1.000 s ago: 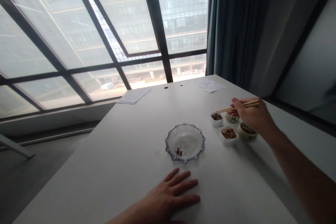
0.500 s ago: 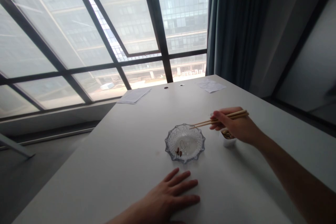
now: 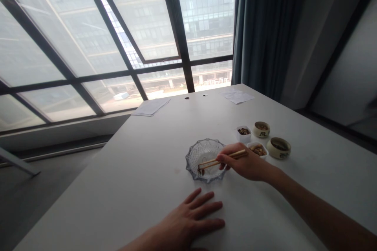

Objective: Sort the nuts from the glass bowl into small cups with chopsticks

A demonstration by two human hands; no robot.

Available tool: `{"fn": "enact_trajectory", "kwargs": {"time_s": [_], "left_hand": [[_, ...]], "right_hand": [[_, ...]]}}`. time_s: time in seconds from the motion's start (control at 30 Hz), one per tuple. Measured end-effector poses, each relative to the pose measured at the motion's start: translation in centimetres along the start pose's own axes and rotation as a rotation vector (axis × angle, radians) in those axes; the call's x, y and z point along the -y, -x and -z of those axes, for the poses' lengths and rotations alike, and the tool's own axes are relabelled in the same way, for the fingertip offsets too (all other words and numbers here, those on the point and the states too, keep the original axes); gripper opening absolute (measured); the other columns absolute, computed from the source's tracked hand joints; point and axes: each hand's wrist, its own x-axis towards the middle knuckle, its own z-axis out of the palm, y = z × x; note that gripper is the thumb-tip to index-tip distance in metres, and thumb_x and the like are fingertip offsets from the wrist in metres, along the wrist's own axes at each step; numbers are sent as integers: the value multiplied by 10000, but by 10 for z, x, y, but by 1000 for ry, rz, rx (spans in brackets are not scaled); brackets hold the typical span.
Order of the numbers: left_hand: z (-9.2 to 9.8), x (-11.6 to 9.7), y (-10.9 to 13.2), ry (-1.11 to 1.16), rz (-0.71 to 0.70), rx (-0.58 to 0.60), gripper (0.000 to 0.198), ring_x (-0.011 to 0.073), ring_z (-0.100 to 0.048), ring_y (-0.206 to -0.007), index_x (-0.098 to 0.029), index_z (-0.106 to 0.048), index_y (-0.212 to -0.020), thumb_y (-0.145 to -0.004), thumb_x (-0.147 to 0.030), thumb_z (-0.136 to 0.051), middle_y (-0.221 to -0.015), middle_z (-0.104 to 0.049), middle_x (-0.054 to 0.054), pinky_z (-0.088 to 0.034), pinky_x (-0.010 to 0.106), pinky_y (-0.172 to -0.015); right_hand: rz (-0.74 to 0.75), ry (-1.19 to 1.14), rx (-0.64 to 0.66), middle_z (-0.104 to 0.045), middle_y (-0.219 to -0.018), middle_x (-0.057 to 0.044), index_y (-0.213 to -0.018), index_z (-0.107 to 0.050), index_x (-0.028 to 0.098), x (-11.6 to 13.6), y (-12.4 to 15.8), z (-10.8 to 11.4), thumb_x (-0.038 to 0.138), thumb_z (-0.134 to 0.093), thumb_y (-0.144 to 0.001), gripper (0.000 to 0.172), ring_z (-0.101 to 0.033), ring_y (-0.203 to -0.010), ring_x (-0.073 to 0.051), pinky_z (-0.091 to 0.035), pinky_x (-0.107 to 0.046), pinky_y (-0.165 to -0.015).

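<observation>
A pair of wooden chopsticks [image 3: 225, 157] is held in my right hand [image 3: 244, 162], over the right rim of a scalloped glass bowl [image 3: 190, 157]. The chopstick tips reach down to small dark brown pieces [image 3: 202, 171] at the bowl's near left inside; whether they grip one I cannot tell. My left hand [image 3: 196, 215] rests flat on the table just in front of the bowl, fingers spread and holding nothing. Beyond my right hand stands a white tub of light brown pieces [image 3: 258, 150], partly covered by the hand.
Behind it are a white tub with dark pieces [image 3: 244, 132] and two cream ceramic pots [image 3: 261, 129] with dark markings. Papers [image 3: 151, 106] lie at the white table's far left, more sheets [image 3: 236, 96] at the far right. Windows and a dark curtain [image 3: 262, 35] stand beyond.
My right hand has moved left and toward me, bringing the chopstick tips from the bowl's far rim down to the brown pieces. The tubs and pots have come into view. My left hand stays put.
</observation>
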Motion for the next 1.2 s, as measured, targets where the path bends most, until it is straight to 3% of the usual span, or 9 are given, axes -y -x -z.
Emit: {"fn": "enact_trajectory", "kwargs": {"time_s": [0.43, 0.73, 1.03, 1.2], "left_hand": [[2, -1, 0, 9, 7, 1, 616, 370, -221, -1598, -355, -466, -1600, -1035, -551, -613, -1723, -316, 18, -70, 616, -1284], [-1, 0, -1, 2, 4, -8, 635, 373, -212, -1601, -354, -454, -1604, -1019, -500, -654, -1731, -301, 15, -55, 606, -1288], [-1, 1, 0, 24, -15, -28, 619, 379, -230, -1595, -356, -452, -1605, -1032, -518, -620, -1722, -323, 31, -45, 600, -1291], [-2, 1, -1, 20, -7, -16, 645, 382, -223, -1597, -353, -454, -1603, -1007, -486, -662, -1730, -303, 24, -52, 608, -1290]], "right_hand": [[42, -45, -19, -797, -852, -85, -875, -785, 137, -10, -3, -6, 454, -644, -1014, 374, -751, -753, -200, -590, -289, -687], [-5, -101, -28, -808, -863, -102, -888, -789, 128, -14, -4, -11, 570, -645, -985, 475, -753, -748, -198, -608, -300, -701], [-103, -297, -243, -794, -780, -104, -823, -743, 141, -19, -10, -25, 717, -696, -870, 580, -807, -756, -258, -646, -317, -670], [-102, -273, -349, -817, -852, -123, -850, -773, 158, -9, -9, 0, 723, -716, -854, 568, -820, -782, -287, -688, -363, -709]]}}
